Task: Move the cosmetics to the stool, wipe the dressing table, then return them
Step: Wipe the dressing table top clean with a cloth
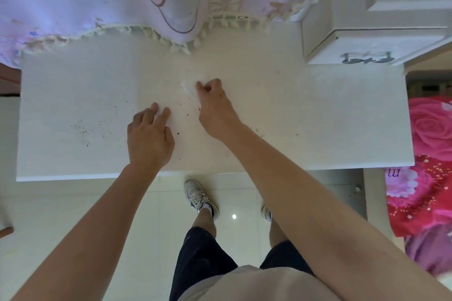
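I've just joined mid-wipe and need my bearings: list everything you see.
dressing table: one, white, centre
specks: many, dark, scattered on the tabletop
tissue: one, white, on the table at the right fingertips
fringed cloth: one, pink-lilac, along the table's back edge
drawer box: one, white, silver handle, table's right rear
bedding: one, pink rose print, far right
shoes: two, white, on the floor
left hand: resting on the table
right hand: pinching the tissue

Right hand pinches a white tissue on the crumb-speckled dressing table; left hand rests on it nearby.
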`<control>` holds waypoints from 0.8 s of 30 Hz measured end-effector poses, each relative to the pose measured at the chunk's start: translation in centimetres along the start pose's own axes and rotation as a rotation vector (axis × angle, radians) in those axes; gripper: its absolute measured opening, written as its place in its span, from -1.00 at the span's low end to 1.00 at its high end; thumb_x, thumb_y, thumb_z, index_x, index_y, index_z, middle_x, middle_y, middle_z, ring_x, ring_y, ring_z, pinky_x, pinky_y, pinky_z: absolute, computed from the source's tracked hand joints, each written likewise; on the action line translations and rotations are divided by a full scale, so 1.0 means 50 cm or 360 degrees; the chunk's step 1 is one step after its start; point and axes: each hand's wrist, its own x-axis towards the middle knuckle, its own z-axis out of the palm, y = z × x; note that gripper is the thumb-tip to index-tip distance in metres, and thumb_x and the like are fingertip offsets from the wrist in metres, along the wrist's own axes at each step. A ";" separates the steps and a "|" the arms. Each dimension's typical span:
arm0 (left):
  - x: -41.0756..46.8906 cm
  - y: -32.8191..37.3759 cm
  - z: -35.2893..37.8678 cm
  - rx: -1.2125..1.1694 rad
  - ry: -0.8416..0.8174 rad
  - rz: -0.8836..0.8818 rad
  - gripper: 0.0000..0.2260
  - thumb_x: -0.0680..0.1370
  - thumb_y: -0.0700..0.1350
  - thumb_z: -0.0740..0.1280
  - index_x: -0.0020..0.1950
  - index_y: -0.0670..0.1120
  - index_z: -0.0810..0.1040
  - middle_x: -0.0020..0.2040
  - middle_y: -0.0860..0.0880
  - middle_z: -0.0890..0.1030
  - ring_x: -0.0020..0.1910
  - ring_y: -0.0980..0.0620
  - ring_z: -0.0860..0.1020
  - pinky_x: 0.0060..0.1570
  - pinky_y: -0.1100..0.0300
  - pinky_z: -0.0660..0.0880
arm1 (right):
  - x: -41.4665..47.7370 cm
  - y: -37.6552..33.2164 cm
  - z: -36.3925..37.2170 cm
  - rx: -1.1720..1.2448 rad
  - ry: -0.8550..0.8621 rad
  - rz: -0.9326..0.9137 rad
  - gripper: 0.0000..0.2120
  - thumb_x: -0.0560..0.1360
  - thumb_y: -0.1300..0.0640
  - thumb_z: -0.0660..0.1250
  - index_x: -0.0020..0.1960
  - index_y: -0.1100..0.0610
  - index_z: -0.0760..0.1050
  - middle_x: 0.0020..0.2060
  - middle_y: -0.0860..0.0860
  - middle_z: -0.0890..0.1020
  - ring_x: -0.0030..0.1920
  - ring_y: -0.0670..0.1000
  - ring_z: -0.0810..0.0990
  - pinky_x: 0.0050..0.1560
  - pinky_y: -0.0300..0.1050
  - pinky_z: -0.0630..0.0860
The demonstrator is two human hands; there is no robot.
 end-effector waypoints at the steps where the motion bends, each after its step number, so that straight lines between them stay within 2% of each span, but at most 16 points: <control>1: 0.000 0.002 0.000 0.0005 0.0003 -0.0009 -0.55 0.50 -0.14 0.09 0.36 -0.17 0.50 0.36 -0.24 0.47 0.27 -0.31 0.42 0.12 -0.19 0.42 | -0.005 0.016 -0.019 0.0158 0.0041 0.0017 -0.41 0.47 0.39 0.14 0.49 0.18 0.27 0.25 0.17 0.31 0.10 0.19 0.48 0.13 -0.04 0.44; 3: -0.001 0.009 0.000 0.0006 0.0001 -0.0026 -0.55 0.50 -0.14 0.10 0.35 -0.17 0.50 0.36 -0.24 0.46 0.26 -0.31 0.42 0.11 -0.20 0.41 | -0.036 0.082 -0.061 0.0336 0.0301 0.0071 -0.42 0.47 0.39 0.15 0.47 0.13 0.35 0.23 0.20 0.34 0.08 0.18 0.50 0.13 -0.05 0.44; 6: -0.002 0.014 0.001 0.0032 -0.0008 -0.0043 -0.55 0.50 -0.14 0.10 0.35 -0.18 0.48 0.37 -0.25 0.45 0.26 -0.32 0.41 0.10 -0.21 0.42 | -0.120 0.224 -0.115 0.0200 0.0676 0.0355 -0.47 0.52 0.33 0.18 0.47 0.07 0.38 0.22 0.20 0.36 -0.04 0.13 0.52 0.11 -0.04 0.47; 9: -0.005 0.017 0.012 0.0070 -0.0015 -0.0052 -0.56 0.51 -0.17 0.13 0.38 -0.19 0.44 0.40 -0.26 0.41 0.29 -0.33 0.38 0.13 -0.21 0.40 | -0.212 0.317 -0.120 -0.0071 0.0652 0.0898 -0.42 0.55 0.29 0.19 0.55 0.06 0.25 0.26 0.17 0.32 -0.16 0.16 0.53 -0.01 0.02 0.51; 11: -0.007 0.017 0.017 0.0070 -0.0024 -0.0062 -0.55 0.51 -0.16 0.12 0.39 -0.18 0.42 0.42 -0.25 0.39 0.31 -0.32 0.37 0.15 -0.20 0.38 | -0.252 0.312 -0.087 -0.0297 0.0490 0.1023 -0.38 0.53 0.32 0.18 0.57 0.15 0.16 0.26 0.20 0.33 -0.11 0.24 0.55 -0.04 0.07 0.50; 13: -0.007 0.017 0.018 0.0067 -0.0033 -0.0080 -0.56 0.52 -0.17 0.13 0.40 -0.18 0.42 0.42 -0.24 0.39 0.31 -0.32 0.36 0.15 -0.20 0.37 | -0.261 0.255 -0.043 -0.0451 0.0361 0.0863 -0.34 0.49 0.34 0.16 0.57 0.26 0.12 0.27 0.24 0.36 0.00 0.24 0.53 -0.02 0.08 0.46; 15: -0.005 0.017 0.016 0.0069 -0.0051 -0.0106 -0.58 0.54 -0.21 0.18 0.41 -0.16 0.42 0.44 -0.23 0.37 0.33 -0.30 0.35 0.19 -0.20 0.36 | -0.237 0.176 -0.001 -0.0407 0.0265 0.0662 -0.33 0.48 0.33 0.14 0.57 0.30 0.07 0.30 0.25 0.35 0.11 0.22 0.50 0.03 0.06 0.43; 18: -0.004 0.019 0.008 0.0034 -0.0105 -0.0099 -0.57 0.56 -0.23 0.18 0.45 -0.17 0.39 0.49 -0.22 0.32 0.41 -0.27 0.30 0.28 -0.19 0.34 | -0.172 0.060 0.039 -0.0078 0.0165 0.0449 -0.33 0.49 0.34 0.16 0.57 0.27 0.05 0.31 0.20 0.31 0.11 0.20 0.50 0.06 -0.01 0.43; 21: -0.012 0.012 -0.006 -0.0079 -0.0109 -0.0141 -0.58 0.59 -0.26 0.15 0.46 -0.22 0.36 0.52 -0.16 0.29 0.50 -0.18 0.24 0.39 -0.13 0.28 | -0.113 0.002 0.032 0.0330 -0.0053 0.0331 -0.37 0.53 0.33 0.18 0.56 0.23 0.10 0.31 0.18 0.27 0.10 0.22 0.51 0.07 -0.07 0.40; 22: -0.017 0.009 -0.010 -0.0084 -0.0081 -0.0152 -0.58 0.59 -0.27 0.15 0.46 -0.24 0.36 0.52 -0.16 0.29 0.50 -0.17 0.23 0.42 -0.12 0.25 | -0.100 0.003 0.021 0.0454 -0.0067 0.0314 -0.41 0.55 0.32 0.16 0.56 0.22 0.13 0.31 0.17 0.27 0.13 0.20 0.51 0.10 -0.12 0.38; 24: -0.031 0.005 -0.013 -0.0064 -0.0016 -0.0166 -0.57 0.57 -0.28 0.15 0.45 -0.25 0.36 0.52 -0.19 0.28 0.51 -0.18 0.21 0.46 -0.11 0.19 | -0.099 0.038 -0.010 0.0625 0.0114 0.0344 -0.46 0.56 0.29 0.14 0.54 0.20 0.20 0.29 0.16 0.31 0.14 0.13 0.49 0.10 -0.23 0.33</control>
